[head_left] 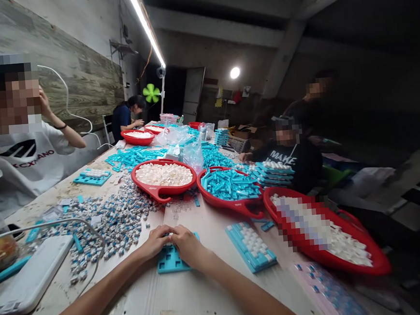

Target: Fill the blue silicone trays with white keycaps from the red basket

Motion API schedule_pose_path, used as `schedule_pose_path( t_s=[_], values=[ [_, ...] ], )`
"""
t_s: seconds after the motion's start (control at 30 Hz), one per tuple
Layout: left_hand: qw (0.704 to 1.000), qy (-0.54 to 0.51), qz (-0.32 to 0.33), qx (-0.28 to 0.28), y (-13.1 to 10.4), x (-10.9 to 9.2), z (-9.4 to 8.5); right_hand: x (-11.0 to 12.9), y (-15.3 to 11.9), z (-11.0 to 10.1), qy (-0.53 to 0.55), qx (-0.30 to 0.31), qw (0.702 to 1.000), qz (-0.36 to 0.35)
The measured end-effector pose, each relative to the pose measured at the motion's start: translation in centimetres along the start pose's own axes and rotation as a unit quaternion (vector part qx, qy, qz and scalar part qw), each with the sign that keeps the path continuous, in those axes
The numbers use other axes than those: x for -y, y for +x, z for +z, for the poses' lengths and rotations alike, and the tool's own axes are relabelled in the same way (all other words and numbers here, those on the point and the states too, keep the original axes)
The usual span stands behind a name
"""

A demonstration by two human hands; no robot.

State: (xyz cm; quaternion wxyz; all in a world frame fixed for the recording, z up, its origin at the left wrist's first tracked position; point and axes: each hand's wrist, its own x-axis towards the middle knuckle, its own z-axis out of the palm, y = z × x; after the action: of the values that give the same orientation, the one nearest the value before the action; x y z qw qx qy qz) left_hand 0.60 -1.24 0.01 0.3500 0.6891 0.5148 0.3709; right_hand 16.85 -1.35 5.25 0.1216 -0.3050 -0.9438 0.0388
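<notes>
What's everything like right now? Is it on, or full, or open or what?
Left hand: bent over blue board
Right hand: bent over blue board
Blue board: flat, holes showing in front
Front left basket: full, white pieces
Front middle basket: full, blue pieces
Front right basket: holding white pieces
Tube light: on
Round lamp: on
Green fan: can't tell if spinning
</notes>
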Motion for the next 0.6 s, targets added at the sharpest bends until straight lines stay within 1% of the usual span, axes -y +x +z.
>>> schedule_pose_path(
  t_s=[0.13,0.23,0.37,0.43,0.53,0.6],
  values=[
    [1.000,0.011,0.001,-0.012,-0.2,0.1,0.3,0.6,0.2,-0.3,0.001,0.018,1.000,-0.015],
    [1.000,0.016,0.007,-0.016,-0.5,0.4,0.6,0.5,0.2,-0.5,-0.002,0.029,1.000,-0.010],
    [1.000,0.013,0.022,-0.013,-0.6,1.6,0.8,-0.5,1.2,-1.4,0.005,0.069,0.998,0.002],
    [0.999,0.007,0.017,-0.033,-0.5,2.6,1.0,-1.2,2.1,-1.9,0.014,0.087,0.996,0.009],
    [0.999,0.002,-0.003,-0.053,-0.4,3.8,1.3,-1.6,3.3,-1.9,0.074,0.106,0.991,0.033],
    [0.998,0.002,-0.006,-0.061,-0.4,4.2,1.5,-1.5,3.5,-1.5,0.124,0.104,0.986,0.047]
  ],
)
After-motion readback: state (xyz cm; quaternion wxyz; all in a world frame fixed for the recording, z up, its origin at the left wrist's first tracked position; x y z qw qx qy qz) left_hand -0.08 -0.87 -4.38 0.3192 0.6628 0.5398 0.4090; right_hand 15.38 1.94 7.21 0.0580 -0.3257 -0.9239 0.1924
